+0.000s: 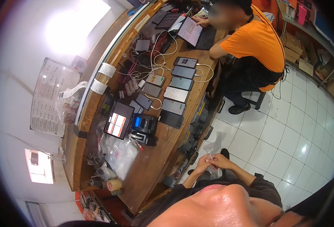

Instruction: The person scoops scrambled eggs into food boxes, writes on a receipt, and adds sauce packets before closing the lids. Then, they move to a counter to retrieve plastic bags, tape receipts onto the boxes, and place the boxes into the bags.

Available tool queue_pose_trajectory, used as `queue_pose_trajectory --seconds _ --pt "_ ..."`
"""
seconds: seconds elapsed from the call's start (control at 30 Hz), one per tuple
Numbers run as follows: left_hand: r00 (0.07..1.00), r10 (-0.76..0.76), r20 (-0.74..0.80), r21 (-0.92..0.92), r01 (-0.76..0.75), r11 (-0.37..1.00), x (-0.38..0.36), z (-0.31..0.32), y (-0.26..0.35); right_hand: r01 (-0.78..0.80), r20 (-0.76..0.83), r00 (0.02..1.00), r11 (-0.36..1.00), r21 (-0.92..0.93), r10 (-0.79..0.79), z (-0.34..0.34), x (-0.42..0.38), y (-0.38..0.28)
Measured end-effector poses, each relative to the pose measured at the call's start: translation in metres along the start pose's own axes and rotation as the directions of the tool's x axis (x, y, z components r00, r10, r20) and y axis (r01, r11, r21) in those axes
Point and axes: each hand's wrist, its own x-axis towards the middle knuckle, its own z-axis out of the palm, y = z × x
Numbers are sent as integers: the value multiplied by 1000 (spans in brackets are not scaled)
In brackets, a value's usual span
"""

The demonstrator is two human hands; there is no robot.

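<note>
My left hand (202, 164) and my right hand (220, 161) meet in front of my body, fingers closed together round the gathered middle of a clear plastic bag (217, 142). One thin, see-through end of the bag fans out above my fingers, over the tiled floor. More of the clear plastic hangs below my hands. The gathered part is mostly hidden by my fingers. Both hands are beside the front edge of the wooden counter (152, 172), to its right.
On the counter lie several phones (176, 94) with white cables, a tablet (119, 120), a black label printer (144, 125) and a stack of clear plastic bags (122, 157). A tape roll (114, 185) is at the near end. A person in orange (250, 49) sits at a laptop (191, 32).
</note>
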Motion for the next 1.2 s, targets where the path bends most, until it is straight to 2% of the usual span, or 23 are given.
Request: queue_pose_trajectory --seconds 0.13,0.23,0.27,0.3,0.33,0.37,0.4,0.43,0.5,0.53,0.6,0.67,0.7,0.77,0.83,0.9,0.93,0.97,1.0,1.03,1.07,1.13,1.2 --pt "981 -150 120 107 137 985 3 1 10 -102 37 995 917 385 95 3 -1 3" --pt "997 -67 34 299 54 953 -2 18 30 -203 94 976 665 719 196 -12 4 50" --pt "992 40 -119 527 29 849 -1 -13 12 -187 -57 951 714 675 303 -28 6 76" --pt "955 178 -237 724 51 688 -3 -49 -2 12 -348 928 925 380 131 -60 -6 86" --pt "847 405 -344 802 42 595 -16 -42 42 92 -608 790 964 249 82 -93 -17 95" --pt "772 468 -430 812 104 575 -29 -64 59 131 -810 586 987 91 -3 -131 -29 105" --pt "683 528 -505 812 169 559 -38 -76 66 13 -797 592 990 -138 -119 -168 -46 119" --pt "680 528 -508 811 170 560 -39 -73 65 13 -795 594 990 -140 -120 -168 -47 122" --pt "657 736 -164 979 15 205 -41 -69 65 -8 -725 581 887 -461 -371 -158 -44 133" --pt "659 735 -160 980 14 200 -41 -76 54 -7 -727 578 889 -458 -370 -147 -39 145" --pt "618 507 -601 468 -241 850 -24 -88 30 209 -738 596 949 -237 -316 -136 -21 154" --pt "685 380 -622 360 -181 915 -13 -61 37 322 -730 680 922 213 -69 -94 -11 112" --pt "740 237 -630 248 -98 964 -9 -48 36 261 -747 644 965 11 -165 -73 0 102" --pt "819 425 -385 760 20 650 9 -41 8 219 -643 676 931 -292 -361 -35 21 98" --pt "868 447 -217 848 -58 526 20 -4 -8 262 -531 722 885 -386 -445 -12 26 87" --pt "924 343 -167 865 -29 500 12 14 4 22 -257 941 799 -601 -220 -2 16 74" --pt "964 237 -122 882 -4 471 11 17 10 13 -381 850 739 -674 -362 -23 26 119" --pt "903 380 -202 890 7 456 13 -11 -8 -15 -473 726 676 -737 -500 -60 28 182" --pt "902 380 -207 889 11 457 9 -43 -11 -391 -711 666 706 -591 -226 -110 5 188" --pt "885 334 -324 858 127 497 -1 -78 -8 -183 -892 282 893 -412 -354 -142 -38 179" --pt "854 280 -439 811 242 532 -13 -93 -11 -566 -948 319 798 -205 -17 -143 -74 118" --pt "888 446 -113 949 -37 313 -25 -72 -35 -600 -807 568 591 -539 -160 -145 -75 203" --pt "908 362 -211 960 123 251 -33 -82 -73 -626 -762 642 516 -584 -84 -139 -88 227"
